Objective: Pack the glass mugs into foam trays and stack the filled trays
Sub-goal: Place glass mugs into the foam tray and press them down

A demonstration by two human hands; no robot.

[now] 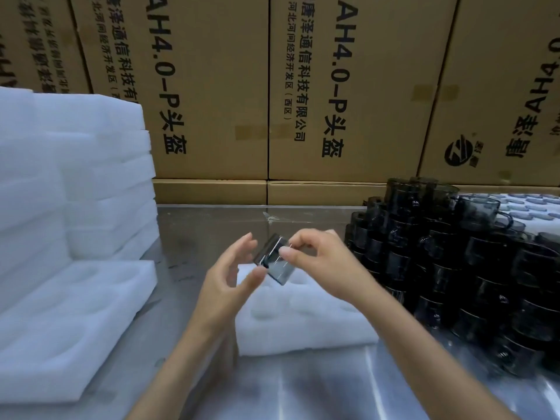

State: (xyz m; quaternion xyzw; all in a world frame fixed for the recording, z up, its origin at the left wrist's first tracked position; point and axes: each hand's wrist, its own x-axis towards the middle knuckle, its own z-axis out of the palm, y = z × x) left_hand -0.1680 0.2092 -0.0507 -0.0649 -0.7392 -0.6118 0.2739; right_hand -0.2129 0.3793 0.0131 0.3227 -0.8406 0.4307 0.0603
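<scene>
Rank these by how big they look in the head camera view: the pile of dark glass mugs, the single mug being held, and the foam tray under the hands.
1. Pile of dark glass mugs: largest.
2. Foam tray under the hands.
3. Held mug, pinched by the right hand: smallest, though raised nearer the camera.

Even bright light, glare on steel table, soft blur, edges warped

The desk is brushed, reflective metal. At 9 o'clock the trays are matt white foam, soft-looking. At 3 o'clock the mugs are dark smoky glass, glossy. At 12 o'clock the boxes are matt brown cardboard.
</scene>
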